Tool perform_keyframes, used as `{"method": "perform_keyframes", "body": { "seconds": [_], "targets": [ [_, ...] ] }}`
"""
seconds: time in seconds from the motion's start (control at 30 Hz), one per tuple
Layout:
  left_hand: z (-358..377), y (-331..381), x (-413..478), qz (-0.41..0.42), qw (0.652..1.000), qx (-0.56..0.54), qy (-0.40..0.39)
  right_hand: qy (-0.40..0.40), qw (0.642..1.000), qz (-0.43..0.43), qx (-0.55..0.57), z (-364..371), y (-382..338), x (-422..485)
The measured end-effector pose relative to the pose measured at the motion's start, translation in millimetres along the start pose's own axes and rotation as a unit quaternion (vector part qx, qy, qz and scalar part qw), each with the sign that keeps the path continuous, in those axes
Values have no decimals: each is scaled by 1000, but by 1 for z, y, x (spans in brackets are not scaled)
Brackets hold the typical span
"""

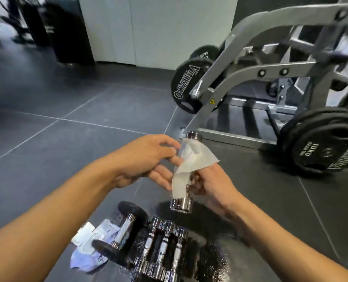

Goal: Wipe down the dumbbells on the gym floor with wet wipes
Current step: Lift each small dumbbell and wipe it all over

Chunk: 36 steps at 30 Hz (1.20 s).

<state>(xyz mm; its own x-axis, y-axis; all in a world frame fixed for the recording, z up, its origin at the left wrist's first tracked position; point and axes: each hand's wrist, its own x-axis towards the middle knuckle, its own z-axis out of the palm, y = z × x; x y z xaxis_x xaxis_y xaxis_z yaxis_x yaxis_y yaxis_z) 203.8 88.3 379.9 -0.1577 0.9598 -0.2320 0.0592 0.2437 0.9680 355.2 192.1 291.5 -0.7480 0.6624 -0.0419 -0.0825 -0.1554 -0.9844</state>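
Observation:
My right hand (211, 184) grips the handle of a small chrome dumbbell (181, 204), held almost upright above the floor. A white wet wipe (191, 159) is draped over its upper part and handle. My left hand (146, 159) touches the wipe from the left with its fingers spread. Below, on the floor, a black-headed dumbbell (124, 228) lies beside three small chrome dumbbells (163, 247) set side by side. A wet wipes pack (91, 249) lies to their left.
A grey plate-loaded machine frame (250, 78) stands at the right, carrying black weight plates (321, 143) near my right hand. Another black plate (187, 86) hangs on the frame farther back. Dark floor tiles (67, 123) stretch to the left. A white wall panel (148, 29) is behind.

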Motion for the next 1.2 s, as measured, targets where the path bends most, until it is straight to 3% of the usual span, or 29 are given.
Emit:
{"method": "perform_keyframes", "body": {
  "seconds": [0.23,0.37,0.5,0.67,0.73,0.87,0.93,1.03,1.2],
  "targets": [
    [26,17,-35,34,992,1,124,-45,992,-52,-110,22,-69,-44],
    [49,-1,-41,18,981,-152,118,-52,978,-64,-191,39,-74,-54],
    [61,-24,-35,-15,966,-212,147,-71,958,-48,-275,52,-68,-59],
    [61,-44,-21,-49,916,-341,205,-48,886,-55,-459,53,-59,-58],
    [57,-50,-17,-58,907,-358,216,-35,897,-42,-438,53,-57,-57],
    [40,-54,-11,-43,892,-414,176,12,967,8,-253,53,-51,-61],
    [29,-58,-8,-36,872,-443,204,99,975,-11,-197,51,-46,-56],
    [13,-65,-6,-39,879,-406,248,167,968,-9,-185,54,-40,-50],
    [12,-67,-13,-13,903,-354,243,13,979,119,-167,73,-28,-49]
  ]
}}
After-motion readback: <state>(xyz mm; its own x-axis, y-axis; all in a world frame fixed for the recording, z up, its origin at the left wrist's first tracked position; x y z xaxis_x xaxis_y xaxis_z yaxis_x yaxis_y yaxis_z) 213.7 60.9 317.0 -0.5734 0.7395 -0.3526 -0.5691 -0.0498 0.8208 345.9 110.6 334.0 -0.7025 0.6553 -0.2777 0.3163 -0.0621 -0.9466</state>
